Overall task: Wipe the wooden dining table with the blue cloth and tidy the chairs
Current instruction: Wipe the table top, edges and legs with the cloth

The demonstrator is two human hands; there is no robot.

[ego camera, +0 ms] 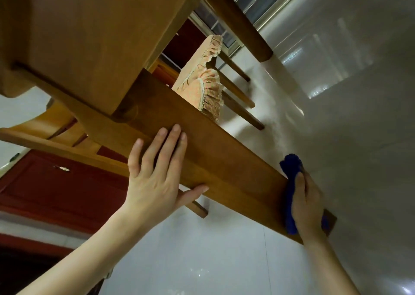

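Left hand (155, 178) flat, open on table rail (224, 160); right hand (307, 202) grips blue cloth (290, 166).

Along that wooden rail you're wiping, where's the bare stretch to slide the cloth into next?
The long brown wooden rail is bare between the flat left hand and the right hand gripping the bunched blue cloth. Past the left hand it is crowded: the leg joint and the frilled orange seat cushion.
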